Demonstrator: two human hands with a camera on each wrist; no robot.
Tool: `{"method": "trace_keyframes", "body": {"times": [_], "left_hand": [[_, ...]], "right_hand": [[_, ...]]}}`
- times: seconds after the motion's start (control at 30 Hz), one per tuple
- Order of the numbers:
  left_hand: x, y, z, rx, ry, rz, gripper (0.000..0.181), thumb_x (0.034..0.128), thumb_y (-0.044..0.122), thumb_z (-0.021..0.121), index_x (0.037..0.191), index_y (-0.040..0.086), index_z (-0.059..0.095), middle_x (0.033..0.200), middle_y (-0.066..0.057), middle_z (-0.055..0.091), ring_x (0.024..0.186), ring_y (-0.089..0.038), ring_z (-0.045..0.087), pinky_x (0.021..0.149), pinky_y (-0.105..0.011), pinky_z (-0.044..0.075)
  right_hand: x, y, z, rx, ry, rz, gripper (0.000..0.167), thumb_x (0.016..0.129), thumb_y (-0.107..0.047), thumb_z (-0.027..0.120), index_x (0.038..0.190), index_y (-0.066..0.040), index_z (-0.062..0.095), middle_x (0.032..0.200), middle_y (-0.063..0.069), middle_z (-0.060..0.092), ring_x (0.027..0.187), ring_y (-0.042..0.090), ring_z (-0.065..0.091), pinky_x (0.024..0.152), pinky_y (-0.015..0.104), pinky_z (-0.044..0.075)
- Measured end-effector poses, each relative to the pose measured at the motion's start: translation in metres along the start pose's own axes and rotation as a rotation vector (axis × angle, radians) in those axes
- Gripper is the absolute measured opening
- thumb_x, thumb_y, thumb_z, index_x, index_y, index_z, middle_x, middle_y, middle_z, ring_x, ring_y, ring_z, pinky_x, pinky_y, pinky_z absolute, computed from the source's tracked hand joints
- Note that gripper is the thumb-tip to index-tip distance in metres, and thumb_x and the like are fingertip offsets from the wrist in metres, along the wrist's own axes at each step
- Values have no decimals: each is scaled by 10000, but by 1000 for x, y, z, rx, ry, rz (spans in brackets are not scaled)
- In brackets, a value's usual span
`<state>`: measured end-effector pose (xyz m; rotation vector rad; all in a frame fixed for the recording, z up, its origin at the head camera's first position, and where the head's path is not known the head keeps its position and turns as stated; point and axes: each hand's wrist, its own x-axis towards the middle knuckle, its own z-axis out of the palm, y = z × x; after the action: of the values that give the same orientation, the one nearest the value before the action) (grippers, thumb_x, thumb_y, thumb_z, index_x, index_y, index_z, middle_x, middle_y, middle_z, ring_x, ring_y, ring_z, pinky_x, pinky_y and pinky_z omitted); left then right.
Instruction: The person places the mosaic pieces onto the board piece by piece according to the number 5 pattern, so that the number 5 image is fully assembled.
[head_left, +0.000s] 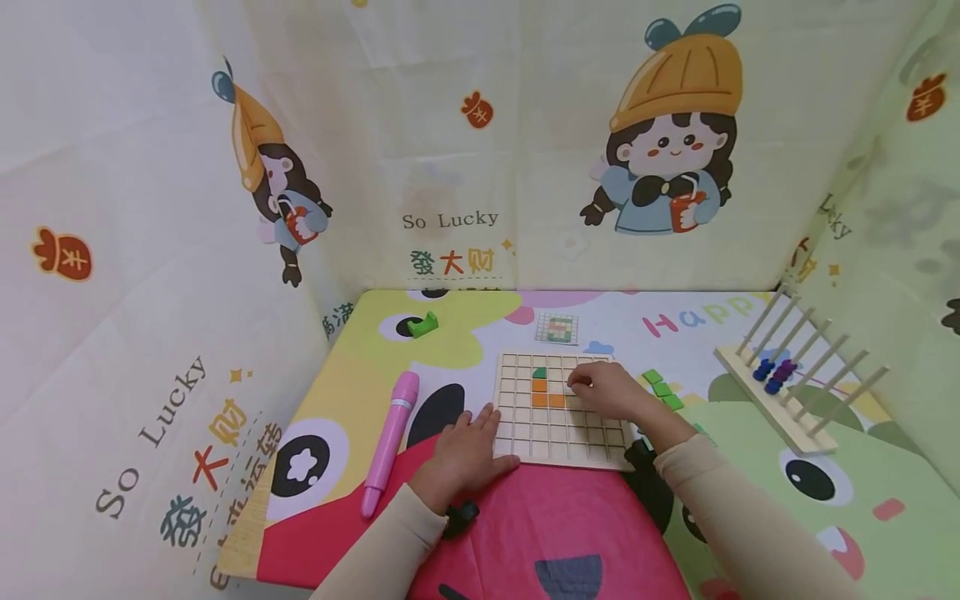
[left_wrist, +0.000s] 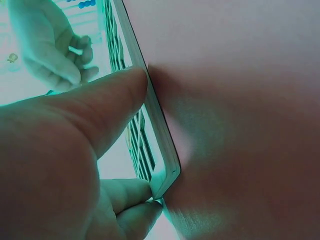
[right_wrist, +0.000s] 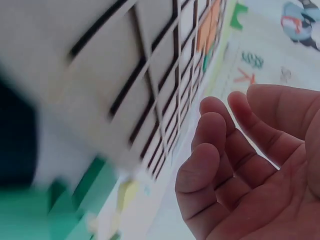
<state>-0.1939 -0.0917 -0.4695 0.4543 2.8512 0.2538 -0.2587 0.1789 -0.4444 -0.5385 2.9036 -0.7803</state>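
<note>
A square wooden grid board (head_left: pixel 525 429) lies on the table, holding several orange pieces (head_left: pixel 540 400) and a green quarter-round piece (head_left: pixel 540 373). My left hand (head_left: pixel 465 454) rests at the board's near-left corner. Its thumb (left_wrist: pixel 122 82) touches the front edge, and fingers touch the left side. Over the board's right half hovers my right hand (head_left: pixel 611 392), fingers loosely bent with the thumb close to the index fingertip. Between those fingertips (right_wrist: pixel 212 107) I see no piece. Green square tiles (head_left: pixel 660 387) lie right of the board, some partly hidden by the right arm.
A small pattern card (head_left: pixel 557 328) lies behind the board. To the left are a pink pen-shaped stick (head_left: pixel 390 446) and a green arched block (head_left: pixel 423 325). A wooden peg stand (head_left: pixel 780 404) with blue and purple beads (head_left: pixel 776 375) stands at the right. Printed cloth walls surround the table.
</note>
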Motion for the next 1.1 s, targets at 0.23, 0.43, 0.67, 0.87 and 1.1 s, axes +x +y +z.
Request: {"method": "trace_keyframes", "body": {"times": [0.23,0.43,0.67,0.87,1.1], "left_hand": [[-1,-1,0,-1,-6,-2,924,884,575,727,1612,127,379,1673,-71,366,1486,-411,375,1161,-605,395],[0,-2,0,-1,3,11,922,880,567,734,1606,116,388,1668,-84,371,1482,-423,379,1154,-613,400],[-2,-1,-1,-11,8,13,919,880,566,734,1599,101,398,1664,-99,377,1480,-431,377,1153,-620,397],[-4,-2,-2,-18,8,7,927,872,554,749,1601,103,395,1665,-100,376,1481,-430,375,1152,-620,398],[-4,-1,-2,-18,7,18,916,884,554,734,1601,97,394,1666,-98,377,1483,-435,378,1154,-620,396]], "right_hand": [[-36,31,-21,62,57,75,257,1041,-171,600,1216,-10,697,1122,159,720,980,315,667,807,482,561],[-57,54,-31,23,115,135,260,1014,-195,631,1166,-2,715,1082,172,735,970,347,674,838,539,554],[-83,79,-35,2,67,230,286,947,-240,717,1089,8,719,983,141,728,861,263,636,749,433,557],[-96,83,-28,-102,33,229,303,911,-265,766,1033,12,745,944,124,729,805,227,608,754,471,575],[-97,77,-27,-140,15,285,290,914,-229,749,1036,34,740,944,155,719,790,241,598,733,481,573]]}}
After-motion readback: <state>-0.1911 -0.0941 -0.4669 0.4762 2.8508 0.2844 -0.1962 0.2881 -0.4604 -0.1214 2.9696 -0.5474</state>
